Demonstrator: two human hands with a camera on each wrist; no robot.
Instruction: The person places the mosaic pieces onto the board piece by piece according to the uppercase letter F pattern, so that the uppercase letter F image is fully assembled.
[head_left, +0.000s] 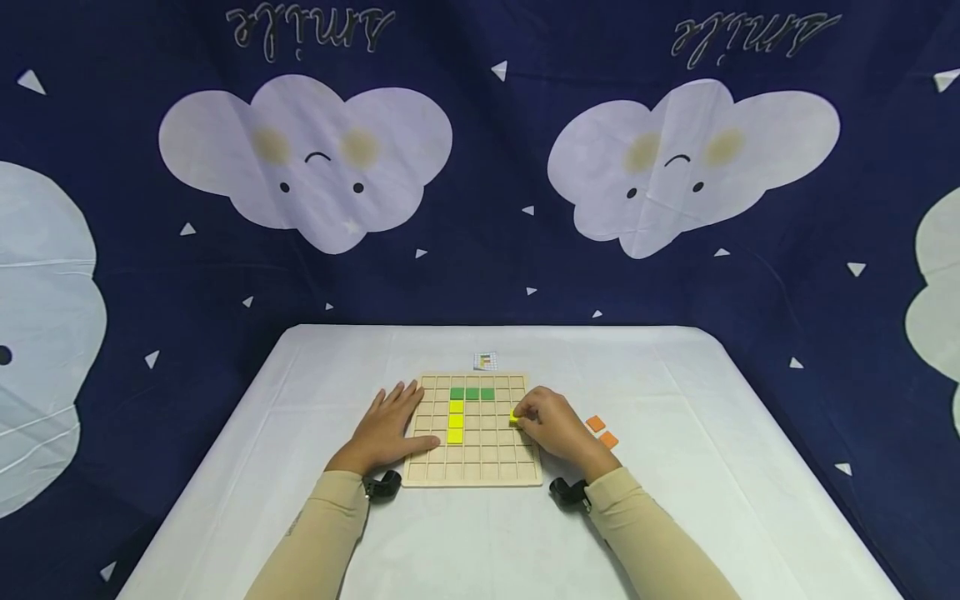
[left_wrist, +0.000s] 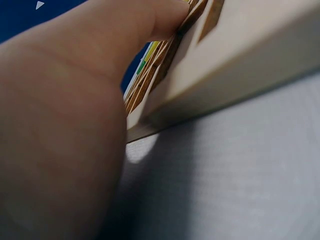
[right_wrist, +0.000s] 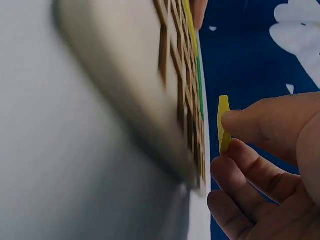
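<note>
A wooden grid board (head_left: 487, 473) lies flat on the table. In it, several green square tiles (head_left: 472, 393) form a short row near the far edge, and several yellow square tiles (head_left: 456, 421) run down in a column below the left end of that row. My left hand (head_left: 386, 427) rests on the board's left side with fingers spread and the thumb over the grid. My right hand (head_left: 557, 425) pinches a yellow tile (right_wrist: 224, 125) between thumb and fingers, above the board's right side. The right wrist view shows that tile apart from the board.
Two orange tiles (head_left: 596, 423) lie on the white table (head_left: 675, 500) just right of my right hand. Behind the board lies a small printed card (head_left: 485, 361) with a coloured grid pattern. A dark blue cloth (head_left: 480, 275) with clouds hangs behind the table.
</note>
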